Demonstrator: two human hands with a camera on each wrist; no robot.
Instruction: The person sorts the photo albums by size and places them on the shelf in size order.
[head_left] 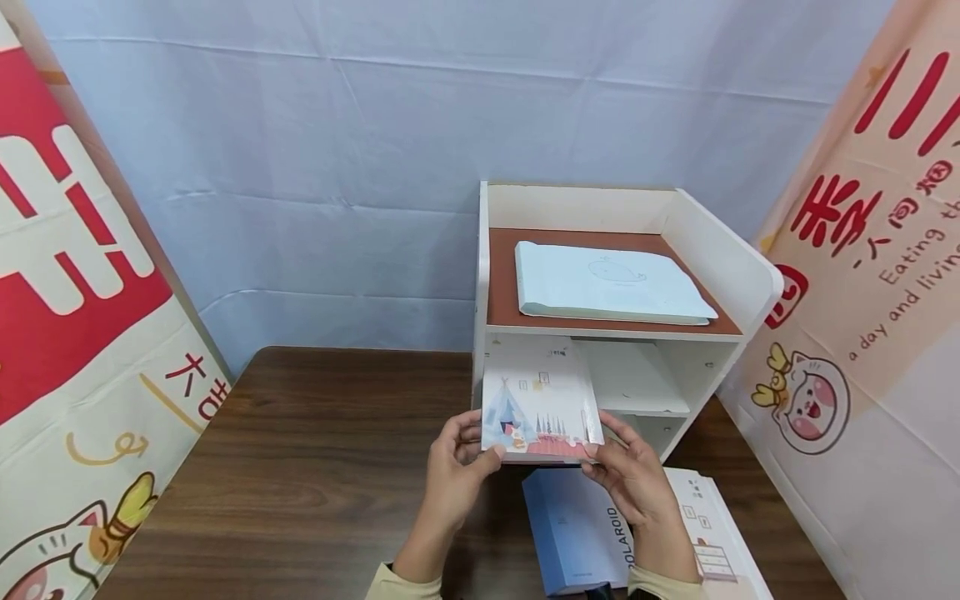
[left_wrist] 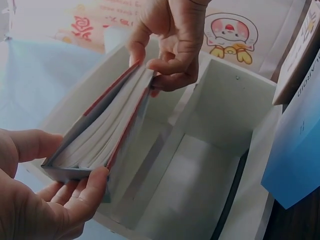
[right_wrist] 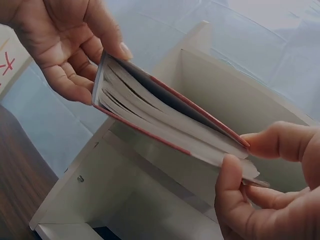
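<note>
Your left hand (head_left: 457, 471) pinches the book (head_left: 540, 408) at its near left corner, thumb on top and fingers beneath; your right hand (head_left: 636, 479) pinches the near right corner likewise; the book lies between your 2 hands, tent picture up, its far end at the opening just under the top board of the shelf (head_left: 723, 242); how far in, the views do not tell; its 2 covers gape slightly around the pages; a pad (head_left: 615, 283) with a whale drawing lies on that board; on the table (head_left: 337, 467) near you sit a blue box (head_left: 577, 521) marked POLAROID and, to its right, a white book (head_left: 716, 529).
</note>
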